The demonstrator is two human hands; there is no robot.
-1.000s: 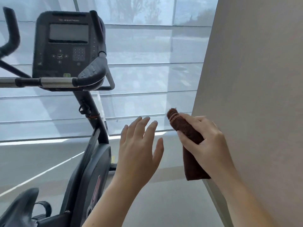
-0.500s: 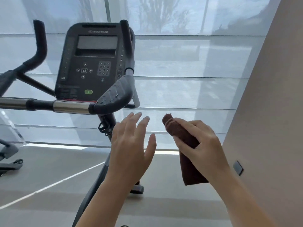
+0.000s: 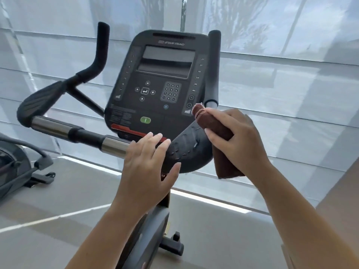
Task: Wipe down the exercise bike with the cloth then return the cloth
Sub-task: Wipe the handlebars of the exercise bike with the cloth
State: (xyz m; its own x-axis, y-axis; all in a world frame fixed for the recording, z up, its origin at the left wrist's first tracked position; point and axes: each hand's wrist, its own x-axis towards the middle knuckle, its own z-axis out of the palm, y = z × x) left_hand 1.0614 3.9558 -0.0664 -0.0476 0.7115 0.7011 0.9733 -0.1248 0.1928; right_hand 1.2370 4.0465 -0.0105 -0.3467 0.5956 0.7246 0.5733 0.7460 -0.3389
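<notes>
The exercise bike's black console with a screen and keypad faces me at centre. Below it a chrome and black handlebar runs across, ending in a curved black grip pad on the right. My right hand grips a folded brown cloth beside that pad, the cloth's top end near the console's lower right corner. My left hand lies with straight fingers on the handlebar just left of the pad, thumb spread out.
Another machine's dark base stands on the floor at the far left. White blinds cover the window behind the bike. A beige wall rises at the right edge. The bike's frame drops between my forearms.
The view has swung left and closer to the bike. Both hands moved forward: the left now rests on the handlebar, and the right brought the cloth up against the right grip pad.
</notes>
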